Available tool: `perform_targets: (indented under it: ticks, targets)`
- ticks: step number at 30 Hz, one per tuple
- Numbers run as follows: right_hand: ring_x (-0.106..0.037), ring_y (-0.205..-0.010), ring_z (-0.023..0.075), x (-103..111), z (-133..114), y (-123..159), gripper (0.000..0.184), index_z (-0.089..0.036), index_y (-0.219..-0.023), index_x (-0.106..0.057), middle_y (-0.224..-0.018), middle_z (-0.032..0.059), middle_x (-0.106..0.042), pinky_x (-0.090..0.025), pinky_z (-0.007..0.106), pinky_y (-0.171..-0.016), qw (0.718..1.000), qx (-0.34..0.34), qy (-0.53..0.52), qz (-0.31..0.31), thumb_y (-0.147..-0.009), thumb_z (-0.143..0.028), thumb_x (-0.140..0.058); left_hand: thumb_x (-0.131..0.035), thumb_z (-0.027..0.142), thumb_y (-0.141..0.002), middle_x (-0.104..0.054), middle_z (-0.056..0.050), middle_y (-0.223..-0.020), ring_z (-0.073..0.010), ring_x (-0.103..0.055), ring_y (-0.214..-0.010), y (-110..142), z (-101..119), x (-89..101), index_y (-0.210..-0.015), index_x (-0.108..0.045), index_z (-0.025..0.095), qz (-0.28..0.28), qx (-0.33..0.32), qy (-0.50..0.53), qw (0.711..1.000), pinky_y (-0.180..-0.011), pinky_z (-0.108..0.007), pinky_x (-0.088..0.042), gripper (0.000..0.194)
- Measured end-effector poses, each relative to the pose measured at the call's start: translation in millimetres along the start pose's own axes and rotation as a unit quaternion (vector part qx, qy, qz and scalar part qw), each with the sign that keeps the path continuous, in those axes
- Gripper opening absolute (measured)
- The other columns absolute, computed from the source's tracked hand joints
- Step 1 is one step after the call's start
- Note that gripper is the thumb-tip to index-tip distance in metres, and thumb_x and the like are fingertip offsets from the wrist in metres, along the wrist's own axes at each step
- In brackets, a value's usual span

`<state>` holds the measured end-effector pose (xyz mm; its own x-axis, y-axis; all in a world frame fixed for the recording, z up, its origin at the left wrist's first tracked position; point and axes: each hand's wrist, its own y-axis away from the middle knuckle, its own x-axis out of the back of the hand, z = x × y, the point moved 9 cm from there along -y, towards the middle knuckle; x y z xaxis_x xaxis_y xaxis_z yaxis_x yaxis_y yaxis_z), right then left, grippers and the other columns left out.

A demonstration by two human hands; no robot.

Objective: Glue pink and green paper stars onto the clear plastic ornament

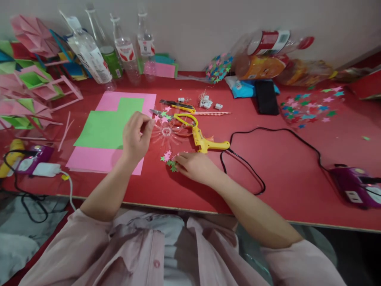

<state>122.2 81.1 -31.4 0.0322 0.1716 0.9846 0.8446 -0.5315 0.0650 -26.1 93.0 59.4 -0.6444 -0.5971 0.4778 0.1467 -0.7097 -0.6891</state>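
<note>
My left hand (pixel 137 134) is closed, thumb and fingertips pinched at the left edge of a clear plastic flower (pixel 166 132), which looks cut from a bottle into thin petals. Pink and green paper stars (pixel 163 118) sit on its far petals. My right hand (pixel 196 167) is lowered to the table, its fingers together on a small pile of pink and green stars (pixel 170 163); the fingertips partly cover the pile. Just right of the flower lies a yellow glue gun (pixel 208 143). Scissors with yellow handles (pixel 186 118) and a yellow cutter knife (pixel 181 106) lie behind it.
Green paper (pixel 99 127) and pink paper (pixel 101 161) lie on the left. Plastic bottles (pixel 126 51) stand along the wall. A black cord (pixel 285 130) runs to a purple power strip (pixel 354 186). A phone (pixel 266 97) and a star-covered clear piece (pixel 312 107) are at right.
</note>
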Motion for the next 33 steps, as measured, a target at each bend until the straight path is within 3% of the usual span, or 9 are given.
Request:
perform_targets:
  ticks: [3, 10, 17, 21, 23, 25, 28, 30, 33]
  targets:
    - [-0.056, -0.066, 0.0136, -5, -8, -1, 0.019, -0.015, -0.091, -0.060, -0.080, 0.0061, -0.065, -0.019, 0.028, -0.055, 1.000, 0.009, 0.023, -0.001, -0.093, -0.024, -0.044, -0.042, 0.033, -0.093, -0.046, 0.001, -0.066, -0.0123, -0.044, -0.063, 8, -7, -5.8, -0.069, -0.040, 0.022, -0.051, 0.022, -0.014, 0.998, -0.061, -0.028, -0.036, 0.027]
    - [-0.055, -0.062, 0.0131, -6, -10, -1, 0.017, -0.014, -0.084, -0.059, -0.074, 0.0056, -0.065, -0.017, 0.029, -0.053, 0.998, 0.024, 0.057, 0.022, -0.092, -0.016, -0.044, -0.045, 0.043, -0.092, -0.026, 0.004, -0.050, -0.0093, -0.026, -0.048, 7, -14, -0.7, -0.056, -0.023, 0.020, -0.040, 0.060, 0.006, 0.997, -0.048, -0.028, -0.024, 0.048]
    - [-0.054, -0.060, 0.0130, -5, -8, 0, 0.017, -0.014, -0.081, -0.059, -0.072, 0.0055, -0.065, -0.018, 0.030, -0.053, 0.996, 0.026, 0.071, 0.044, -0.090, -0.013, -0.045, -0.053, 0.030, -0.088, -0.047, 0.004, -0.058, -0.0076, -0.041, -0.052, 13, 0, -6.7, -0.066, -0.049, 0.020, -0.042, 0.046, 0.050, 0.997, -0.052, -0.024, -0.035, 0.024]
    - [-0.052, -0.060, 0.0117, 18, 4, 5, 0.020, -0.014, -0.080, -0.059, -0.073, 0.0061, -0.065, -0.025, 0.027, -0.054, 0.990, -0.031, -0.044, 0.132, -0.091, -0.018, -0.042, -0.054, 0.026, -0.087, -0.055, 0.004, -0.064, -0.0065, -0.046, -0.053, 18, 3, -5.5, -0.083, -0.057, 0.021, -0.039, 0.049, 0.079, 0.995, -0.052, -0.021, -0.038, 0.007]
    - [-0.050, -0.059, 0.0100, 33, 18, 11, 0.015, -0.016, -0.079, -0.057, -0.071, 0.0024, -0.062, -0.030, 0.024, -0.055, 0.958, -0.083, -0.192, 0.197, -0.088, -0.021, -0.046, -0.053, 0.024, -0.086, -0.056, 0.004, -0.064, -0.0061, -0.045, -0.051, 19, 13, -7.9, -0.080, -0.058, 0.020, -0.064, 0.021, 0.076, 0.995, -0.051, -0.021, -0.037, 0.009]
    - [-0.044, -0.053, 0.0077, 40, 31, 18, 0.013, -0.018, -0.073, -0.053, -0.063, -0.0030, -0.055, -0.032, 0.022, -0.052, 0.894, -0.132, -0.357, 0.238, -0.085, -0.024, -0.050, -0.053, 0.023, -0.086, -0.057, 0.004, -0.063, -0.0063, -0.045, -0.051, 23, 26, -15.1, -0.076, -0.058, 0.020, -0.113, -0.022, 0.072, 0.991, -0.051, -0.021, -0.036, 0.012]
    - [-0.035, -0.043, 0.0051, 40, 35, 21, 0.015, -0.020, -0.070, -0.050, -0.053, -0.0082, -0.043, -0.029, 0.020, -0.044, 0.802, -0.153, -0.526, 0.236, -0.082, -0.028, -0.053, -0.055, 0.025, -0.084, -0.057, 0.002, -0.062, -0.0077, -0.047, -0.054, 33, 46, -31.0, -0.073, -0.058, 0.020, -0.198, -0.074, 0.074, 0.975, -0.053, -0.022, -0.037, 0.013]
    - [-0.032, -0.040, 0.0043, 40, 31, 20, 0.014, -0.020, -0.070, -0.050, -0.051, -0.0095, -0.041, -0.028, 0.019, -0.041, 0.774, -0.145, -0.574, 0.224, -0.081, -0.028, -0.054, -0.056, 0.026, -0.083, -0.056, 0.002, -0.061, -0.0085, -0.046, -0.054, 38, 54, -38.2, -0.071, -0.057, 0.019, -0.224, -0.086, 0.078, 0.968, -0.053, -0.023, -0.036, 0.014]
    - [-0.033, -0.039, 0.0042, 42, 25, 19, 0.013, -0.020, -0.071, -0.051, -0.050, -0.0097, -0.041, -0.028, 0.018, -0.039, 0.766, -0.131, -0.588, 0.223, -0.081, -0.028, -0.055, -0.054, 0.023, -0.082, -0.052, 0.003, -0.058, -0.0082, -0.043, -0.052, 43, 57, -43.6, -0.066, -0.053, 0.019, -0.231, -0.065, 0.102, 0.966, -0.052, -0.023, -0.034, 0.017]
